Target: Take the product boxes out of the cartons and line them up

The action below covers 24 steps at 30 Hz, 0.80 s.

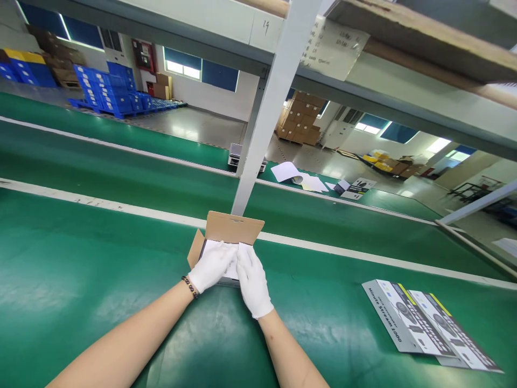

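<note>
An open cardboard box (pixel 234 227) sits on the green work surface in front of me, its brown lid flap raised at the back and a side flap (pixel 196 249) folded out at the left. White paper (pixel 231 270) with some print lies in the box opening. My left hand (pixel 213 265), in a white glove, reaches over the box from the left with its fingers closed on the paper. From the right, my right hand (pixel 253 281), also gloved, has its fingers together at the paper's edge. The fingers partly hide the paper and whatever lies under it.
Flat printed box sleeves (pixel 428 323) lie at the right. A slanted white post (pixel 269 118) rises behind the box to an overhead shelf (pixel 404 64). Loose papers (pixel 301 178) and a scale-like device (pixel 235 153) are on the far green bench.
</note>
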### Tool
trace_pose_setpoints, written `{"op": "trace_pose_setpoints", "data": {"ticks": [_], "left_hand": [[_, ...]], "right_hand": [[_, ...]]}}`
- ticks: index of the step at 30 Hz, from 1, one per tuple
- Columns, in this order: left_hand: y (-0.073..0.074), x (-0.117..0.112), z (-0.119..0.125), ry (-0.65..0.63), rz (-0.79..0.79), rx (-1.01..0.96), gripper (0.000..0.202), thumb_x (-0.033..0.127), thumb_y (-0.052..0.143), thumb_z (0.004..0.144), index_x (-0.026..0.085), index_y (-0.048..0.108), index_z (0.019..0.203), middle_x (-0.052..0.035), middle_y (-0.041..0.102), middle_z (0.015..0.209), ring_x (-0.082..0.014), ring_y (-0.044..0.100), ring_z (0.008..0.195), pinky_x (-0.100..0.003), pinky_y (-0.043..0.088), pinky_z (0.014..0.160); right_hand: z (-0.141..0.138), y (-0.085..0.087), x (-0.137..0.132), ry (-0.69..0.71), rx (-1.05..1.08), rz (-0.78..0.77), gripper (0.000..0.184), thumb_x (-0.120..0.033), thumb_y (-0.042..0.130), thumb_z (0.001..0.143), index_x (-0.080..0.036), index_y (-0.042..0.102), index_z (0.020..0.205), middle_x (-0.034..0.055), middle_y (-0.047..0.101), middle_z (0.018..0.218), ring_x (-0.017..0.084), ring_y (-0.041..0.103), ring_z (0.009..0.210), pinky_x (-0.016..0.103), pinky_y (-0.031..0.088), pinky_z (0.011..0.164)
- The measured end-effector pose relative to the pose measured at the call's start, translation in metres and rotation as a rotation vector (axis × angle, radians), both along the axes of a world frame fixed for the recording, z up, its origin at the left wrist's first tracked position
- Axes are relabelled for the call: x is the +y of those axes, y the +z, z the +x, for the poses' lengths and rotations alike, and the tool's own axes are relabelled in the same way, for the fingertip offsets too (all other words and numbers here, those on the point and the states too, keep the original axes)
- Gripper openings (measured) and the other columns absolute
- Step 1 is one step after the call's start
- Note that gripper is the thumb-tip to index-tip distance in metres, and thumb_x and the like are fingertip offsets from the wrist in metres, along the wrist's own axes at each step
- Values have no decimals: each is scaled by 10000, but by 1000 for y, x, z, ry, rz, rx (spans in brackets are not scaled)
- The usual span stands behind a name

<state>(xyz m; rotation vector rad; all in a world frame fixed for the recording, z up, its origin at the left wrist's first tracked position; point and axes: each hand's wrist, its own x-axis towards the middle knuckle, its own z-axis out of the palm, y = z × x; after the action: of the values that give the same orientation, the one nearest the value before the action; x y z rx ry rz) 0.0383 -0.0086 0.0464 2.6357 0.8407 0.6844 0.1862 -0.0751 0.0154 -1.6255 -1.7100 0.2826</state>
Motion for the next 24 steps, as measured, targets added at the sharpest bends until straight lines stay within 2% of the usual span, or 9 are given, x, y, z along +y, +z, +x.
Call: {"op": "trace_pose_setpoints", "data": {"ticks": [2,6,8,10,12,14,18,22,24], "left_hand": [[-1,-4,-9,136,46,-10,373,158,296,966,166,653,1075,-120,666,1177,-273,571,1181,-500,374,1094],[-14,-18,-37,460,40,-138,446,287,460,924,190,497,1357,-135,426,1489,-371,260,1436,-603,144,1178],[-25,-21,-51,666,-95,-247,694,409,506,905,156,261,1503,-181,351,1527,-384,261,1435,-601,217,1159],[-31,-20,-58,751,-248,-295,849,499,470,917,127,34,1544,-212,340,1523,-360,354,1397,-544,365,1098],[-27,-18,-57,640,-297,-263,747,484,355,969,143,24,1545,-193,383,1501,-310,421,1363,-466,432,1060],[-13,-16,-49,364,-217,-188,568,415,288,999,180,225,1512,-148,457,1448,-275,431,1348,-426,402,1088],[18,-9,-26,-199,53,70,427,476,435,959,195,552,1258,-109,596,1234,-295,511,1186,-459,388,1063],[21,-5,-16,-270,115,153,406,503,460,942,213,584,1198,-89,605,1216,-280,549,1101,-446,410,1024],[18,-4,-14,-237,113,138,369,494,472,935,222,611,1142,-75,622,1180,-270,566,1077,-423,438,995]], "right_hand": [[-1,4,0,-54,-120,-36,411,-331,372,965,-240,652,1251,72,558,1377,272,494,1284,466,430,1078],[-3,8,-1,-92,-243,-46,388,-276,400,943,-249,673,1217,76,569,1348,261,561,1155,417,498,967],[-4,9,0,-90,-273,-40,388,-264,408,937,-251,667,1226,76,572,1340,261,558,1144,409,500,954],[-4,11,0,-87,-285,-43,390,-263,407,940,-255,659,1238,74,590,1309,260,556,1136,407,495,955],[-5,12,1,-85,-287,-54,392,-268,401,946,-253,655,1244,72,590,1308,258,558,1124,403,493,956],[-5,13,1,-89,-290,-71,389,-275,401,950,-249,657,1242,71,577,1331,260,557,1130,405,488,966],[-2,4,0,-68,-250,-74,408,-275,405,939,-232,633,1275,78,549,1382,285,504,1231,463,422,1059],[5,-6,12,-83,55,-53,422,-262,403,901,-206,635,1249,80,493,1444,277,409,1361,485,345,1134],[9,0,28,-172,313,-19,498,-318,434,891,-185,526,1362,100,417,1504,259,381,1392,458,354,1136]]}}
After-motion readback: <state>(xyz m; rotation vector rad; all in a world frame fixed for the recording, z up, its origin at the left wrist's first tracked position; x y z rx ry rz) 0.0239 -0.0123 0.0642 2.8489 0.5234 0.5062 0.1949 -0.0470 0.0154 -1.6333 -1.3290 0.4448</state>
